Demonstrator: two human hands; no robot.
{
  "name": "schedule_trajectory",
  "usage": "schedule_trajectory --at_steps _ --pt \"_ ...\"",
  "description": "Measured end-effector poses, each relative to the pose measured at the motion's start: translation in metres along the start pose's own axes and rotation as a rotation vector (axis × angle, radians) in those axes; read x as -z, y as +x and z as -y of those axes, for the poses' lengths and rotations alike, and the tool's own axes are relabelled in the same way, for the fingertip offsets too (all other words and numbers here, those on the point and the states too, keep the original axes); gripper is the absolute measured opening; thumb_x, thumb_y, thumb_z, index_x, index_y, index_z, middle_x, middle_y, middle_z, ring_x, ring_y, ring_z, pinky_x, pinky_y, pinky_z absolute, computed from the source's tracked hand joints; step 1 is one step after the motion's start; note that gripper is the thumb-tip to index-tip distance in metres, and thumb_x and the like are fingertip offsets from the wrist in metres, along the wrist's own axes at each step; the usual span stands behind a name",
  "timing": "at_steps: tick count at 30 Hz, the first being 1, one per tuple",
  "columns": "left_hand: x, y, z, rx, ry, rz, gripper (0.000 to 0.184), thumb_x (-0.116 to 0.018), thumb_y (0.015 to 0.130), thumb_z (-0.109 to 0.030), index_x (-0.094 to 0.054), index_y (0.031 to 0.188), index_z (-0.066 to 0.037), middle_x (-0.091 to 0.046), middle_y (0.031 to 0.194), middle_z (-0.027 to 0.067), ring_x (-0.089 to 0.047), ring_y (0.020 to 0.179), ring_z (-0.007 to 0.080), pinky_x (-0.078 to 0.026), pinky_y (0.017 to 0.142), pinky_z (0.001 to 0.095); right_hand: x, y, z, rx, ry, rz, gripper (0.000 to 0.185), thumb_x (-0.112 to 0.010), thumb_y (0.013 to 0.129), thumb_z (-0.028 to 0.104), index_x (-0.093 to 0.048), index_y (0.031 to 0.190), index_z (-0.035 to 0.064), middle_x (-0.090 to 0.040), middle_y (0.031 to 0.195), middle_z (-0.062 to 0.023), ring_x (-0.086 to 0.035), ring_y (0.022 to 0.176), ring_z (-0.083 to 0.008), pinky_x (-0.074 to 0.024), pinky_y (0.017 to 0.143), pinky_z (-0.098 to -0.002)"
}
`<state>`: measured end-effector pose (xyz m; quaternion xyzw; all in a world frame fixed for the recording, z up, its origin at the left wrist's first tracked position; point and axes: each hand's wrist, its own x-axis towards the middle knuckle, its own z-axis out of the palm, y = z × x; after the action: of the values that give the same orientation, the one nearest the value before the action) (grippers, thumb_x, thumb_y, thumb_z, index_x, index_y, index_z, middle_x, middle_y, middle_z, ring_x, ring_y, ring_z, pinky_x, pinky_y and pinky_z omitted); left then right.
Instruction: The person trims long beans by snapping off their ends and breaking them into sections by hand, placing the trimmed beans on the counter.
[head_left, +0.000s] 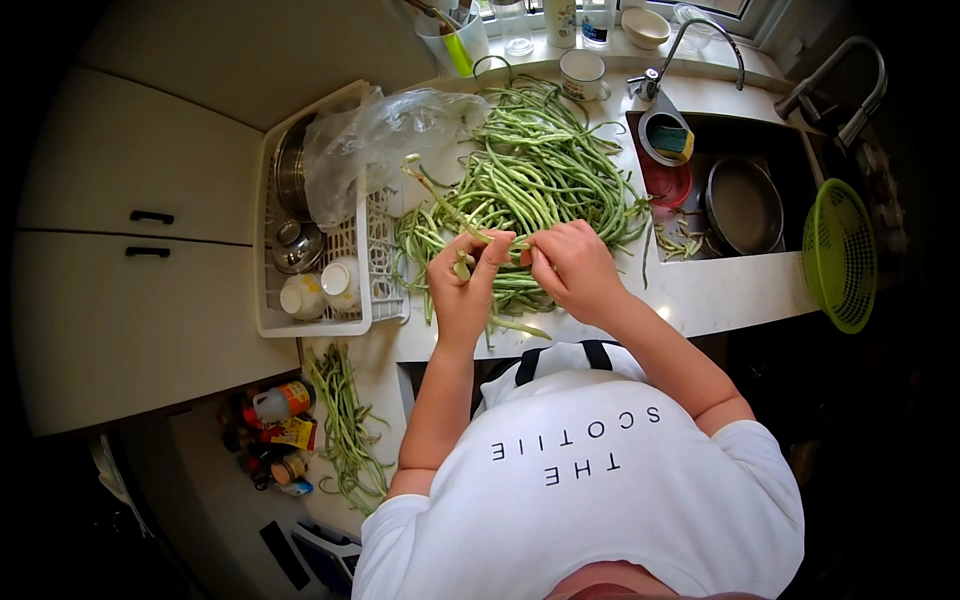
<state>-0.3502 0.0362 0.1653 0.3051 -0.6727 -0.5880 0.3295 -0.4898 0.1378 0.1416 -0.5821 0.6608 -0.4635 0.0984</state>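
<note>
My left hand (462, 287) is closed around a long green bean (519, 246), with pale ends poking out between the fingers. My right hand (577, 264) pinches the same bean close to the left fingertips, its fingers curled. Both hands are over the near side of a big heap of long green beans (548, 175) spread on the white counter (690, 292). A smaller bunch of long beans (345, 425) lies to the left of my left forearm.
On the left, a white dish rack (264, 285) holds bowls and a pot lid, with a clear plastic bag (400, 125) over it. A mug (583, 74) stands behind the heap. To the right are the sink with a pan (745, 207), bean scraps (680, 240) and a green colander (840, 255).
</note>
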Motion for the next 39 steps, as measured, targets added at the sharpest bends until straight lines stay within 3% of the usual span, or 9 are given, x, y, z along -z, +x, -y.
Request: schedule_trajectory --at_steps 5,7,8,12,15,20,25,32,39 --pt "-0.014 -0.006 0.001 -0.029 -0.011 -0.073 0.023 -0.067 0.095 -0.022 -0.072 0.098 0.000 -0.064 0.076 -0.0003 -0.050 0.065 0.0030 -0.034 0.058 0.0189 -0.010 -0.002 -0.010 -0.054 -0.042 -0.060 0.017 -0.054 0.091 0.016 -0.061 0.080 0.0047 -0.057 0.067 -0.0067 -0.056 0.064 -0.0230 -0.0431 0.067 -0.0359" --pt "-0.018 -0.009 0.005 0.037 -0.230 -0.230 0.022 -0.065 0.097 -0.022 -0.069 0.096 -0.001 -0.061 0.074 -0.0013 -0.045 0.059 0.0017 -0.030 0.052 0.0180 -0.014 -0.006 -0.020 -0.637 0.723 -0.044 0.021 -0.053 0.094 0.019 -0.057 0.079 0.0044 -0.049 0.064 0.0021 -0.048 0.061 -0.0111 -0.0397 0.061 -0.0289" --pt "-0.012 -0.006 0.005 0.036 -0.230 -0.229 0.022 -0.065 0.097 -0.022 -0.069 0.096 -0.001 -0.061 0.074 -0.0013 -0.045 0.059 0.0017 -0.030 0.052 0.0180 -0.008 -0.005 -0.027 -0.635 0.885 -0.146 0.020 -0.051 0.095 0.020 -0.058 0.083 0.0052 -0.045 0.067 0.0068 -0.042 0.063 -0.0042 -0.0347 0.057 -0.0234" --pt "0.024 0.009 -0.004 0.044 -0.274 -0.219 0.026 -0.061 0.099 -0.025 -0.067 0.090 -0.001 -0.057 0.067 -0.0016 -0.041 0.056 0.0030 -0.026 0.050 0.0194 0.028 -0.011 -0.063 -0.614 0.899 -0.265 0.021 -0.051 0.100 0.021 -0.064 0.093 0.0057 -0.048 0.069 0.0063 -0.042 0.063 -0.0036 -0.0338 0.057 -0.0207" --pt "0.030 0.008 -0.007 0.122 -0.196 0.090 0.036 -0.054 0.102 -0.031 -0.062 0.080 -0.003 -0.042 0.061 -0.0061 -0.033 0.054 0.0023 -0.021 0.050 0.0207 0.042 -0.003 -0.051 -0.583 0.741 -0.266 0.017 -0.056 0.100 0.019 -0.066 0.098 0.0050 -0.050 0.071 0.0067 -0.042 0.064 -0.0016 -0.0325 0.057 -0.0190" --pt "0.018 0.008 -0.008 0.126 -0.093 0.352 0.037 -0.051 0.101 -0.029 -0.059 0.073 -0.006 -0.046 0.063 -0.0050 -0.034 0.053 0.0023 -0.023 0.050 0.0206 0.047 0.000 -0.022 -0.395 0.608 -0.170 0.018 -0.062 0.096 0.011 -0.068 0.112 0.0046 -0.055 0.074 0.0061 -0.043 0.063 -0.0008 -0.0336 0.055 -0.0195" --pt "0.018 0.008 -0.017 0.144 -0.029 0.570 0.042 -0.055 0.097 -0.035 -0.058 0.070 -0.004 -0.043 0.060 -0.0037 -0.035 0.055 0.0049 -0.024 0.051 0.0231 0.047 0.009 -0.008 -0.145 0.429 -0.097 0.059 -0.054 0.093 0.000 -0.040 0.149 0.0137 -0.067 0.079 -0.0041 -0.058 0.068 -0.0074 -0.0463 0.064 -0.0238" --pt "0.023 0.007 -0.019 0.097 0.029 0.651 0.041 -0.057 0.094 -0.036 -0.055 0.069 -0.003 -0.050 0.064 0.0013 -0.043 0.059 0.0102 -0.031 0.054 0.0265 0.050 0.011 -0.004 -0.132 0.428 0.008 0.056 -0.053 0.095 0.002 -0.041 0.148 0.0128 -0.070 0.087 -0.0045 -0.057 0.069 -0.0083 -0.0462 0.065 -0.0244" --pt "0.022 0.007 -0.014 0.076 0.046 0.699 0.039 -0.059 0.096 -0.029 -0.057 0.073 0.002 -0.054 0.066 0.0045 -0.050 0.063 0.0120 -0.040 0.058 0.0288 0.043 0.008 -0.009 -0.219 0.682 -0.010 0.051 -0.059 0.093 0.003 -0.049 0.142 0.0114 -0.069 0.092 0.0011 -0.038 0.059 -0.0010 -0.0311 0.053 -0.0194"
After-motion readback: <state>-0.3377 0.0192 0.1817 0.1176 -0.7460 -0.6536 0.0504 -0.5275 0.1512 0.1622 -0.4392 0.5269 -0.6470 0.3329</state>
